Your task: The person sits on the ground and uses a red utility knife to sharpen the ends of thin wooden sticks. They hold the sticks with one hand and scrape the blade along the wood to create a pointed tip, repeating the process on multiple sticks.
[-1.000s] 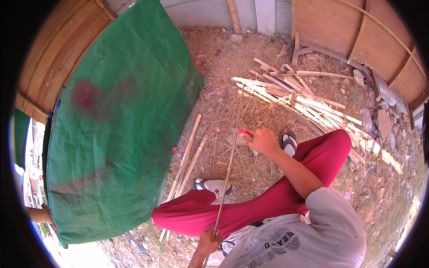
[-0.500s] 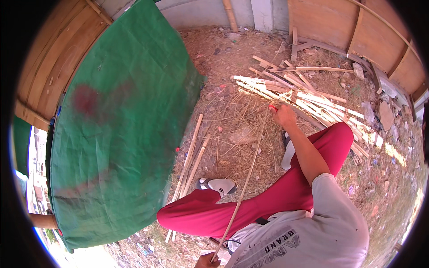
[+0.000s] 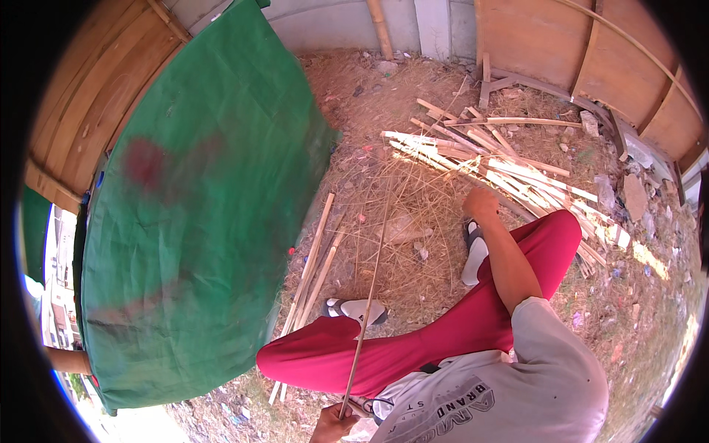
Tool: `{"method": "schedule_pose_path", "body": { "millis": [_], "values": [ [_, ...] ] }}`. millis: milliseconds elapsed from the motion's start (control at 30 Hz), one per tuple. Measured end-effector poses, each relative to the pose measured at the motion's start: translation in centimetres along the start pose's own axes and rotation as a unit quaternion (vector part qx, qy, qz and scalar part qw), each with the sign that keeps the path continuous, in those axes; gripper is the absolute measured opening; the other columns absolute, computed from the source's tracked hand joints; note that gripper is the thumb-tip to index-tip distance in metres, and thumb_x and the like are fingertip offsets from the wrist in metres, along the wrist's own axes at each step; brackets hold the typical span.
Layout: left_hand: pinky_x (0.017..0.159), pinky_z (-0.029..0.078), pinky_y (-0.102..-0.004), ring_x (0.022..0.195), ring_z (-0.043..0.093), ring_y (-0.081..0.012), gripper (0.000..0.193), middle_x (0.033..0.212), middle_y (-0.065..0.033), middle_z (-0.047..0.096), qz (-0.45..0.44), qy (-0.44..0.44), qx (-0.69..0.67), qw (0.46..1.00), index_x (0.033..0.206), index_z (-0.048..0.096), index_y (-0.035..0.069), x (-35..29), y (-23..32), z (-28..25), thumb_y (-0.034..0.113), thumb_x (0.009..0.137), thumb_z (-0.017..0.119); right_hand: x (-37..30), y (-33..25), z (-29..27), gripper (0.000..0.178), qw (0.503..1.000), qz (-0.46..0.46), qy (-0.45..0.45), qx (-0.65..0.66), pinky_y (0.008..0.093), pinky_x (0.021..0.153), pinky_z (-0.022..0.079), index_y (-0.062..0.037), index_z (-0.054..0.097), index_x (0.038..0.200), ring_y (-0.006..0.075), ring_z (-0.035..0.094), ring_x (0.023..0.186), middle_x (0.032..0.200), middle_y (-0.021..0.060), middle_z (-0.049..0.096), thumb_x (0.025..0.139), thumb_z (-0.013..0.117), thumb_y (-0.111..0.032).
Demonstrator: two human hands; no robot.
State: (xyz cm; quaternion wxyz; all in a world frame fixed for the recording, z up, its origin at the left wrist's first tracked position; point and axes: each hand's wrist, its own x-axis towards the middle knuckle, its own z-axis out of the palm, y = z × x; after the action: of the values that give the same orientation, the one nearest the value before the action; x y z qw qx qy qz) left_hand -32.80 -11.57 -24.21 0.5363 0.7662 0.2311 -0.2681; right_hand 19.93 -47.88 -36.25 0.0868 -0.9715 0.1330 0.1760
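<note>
At the lower edge my left hand [image 3: 334, 424] is closed around one end of a long thin bamboo strip [image 3: 373, 288]. The strip runs up and away from me over my left foot, its far tip above the straw-like shavings [image 3: 413, 196]. My right hand [image 3: 481, 204] is bent into a fist near my right shoe, apart from the strip. Whatever sits inside that fist is hidden. Just beyond it lies a loose pile of split bamboo sticks [image 3: 517, 173], pale and partly sunlit.
Several longer bamboo pieces [image 3: 314, 258] lie by my left foot, next to a hanging green tarp [image 3: 199, 192]. Wooden panels [image 3: 546, 48] and a grey wall [image 3: 329, 26] stand behind. Stones and litter dot the dirt at right, including a flat broken slab [image 3: 634, 196].
My right hand has come off the strip and shifted slightly right and nearer; the red thing at its fingers no longer shows. The strip's far end has swung left, and my left hand moved slightly left.
</note>
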Motion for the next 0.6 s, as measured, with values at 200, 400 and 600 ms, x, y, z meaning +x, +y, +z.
{"method": "schedule_pose_path", "body": {
  "millis": [200,400,600],
  "values": [
    [0.036,0.019,-0.0255,0.04,0.035,-0.0043,0.029,0.055,0.002,0.041,-0.098,0.026,-0.228,0.968,0.073,0.044,0.008,0.5,3.9,-0.4,-0.01,0.085,0.064,-0.8,-0.8,-0.7,0.037,0.987,-0.109,0.035,0.116,0.0481,0.089,0.054,0.0039,0.068,0.106,0.0391,0.067,0.106,0.109,0.0244,0.07,0.096,0.056,-0.029],
    [0.037,0.02,-0.0239,0.041,0.036,-0.0033,0.027,0.056,0.0036,0.042,-0.089,0.007,-0.279,0.956,0.077,0.047,0.007,1.1,4.9,0.3,-0.01,0.086,0.065,1.0,-2.0,2.2,0.036,0.936,-0.131,-0.069,0.32,0.0421,0.061,0.055,0.0024,0.065,0.107,0.028,0.07,0.071,0.088,0.0191,0.071,0.101,0.051,-0.03],
    [0.039,0.019,-0.0237,0.043,0.034,-0.0008,0.023,0.057,0.0066,0.043,-0.097,-0.053,-0.288,0.951,0.082,0.052,0.008,3.3,5.2,1.4,-0.002,0.088,0.072,-2.4,-2.7,-0.9,0.03,0.86,-0.114,-0.171,0.468,0.0373,0.048,0.05,0.0017,0.065,0.108,0.0212,0.066,0.053,0.065,0.0145,0.066,0.099,0.048,-0.022]
  ]
}}
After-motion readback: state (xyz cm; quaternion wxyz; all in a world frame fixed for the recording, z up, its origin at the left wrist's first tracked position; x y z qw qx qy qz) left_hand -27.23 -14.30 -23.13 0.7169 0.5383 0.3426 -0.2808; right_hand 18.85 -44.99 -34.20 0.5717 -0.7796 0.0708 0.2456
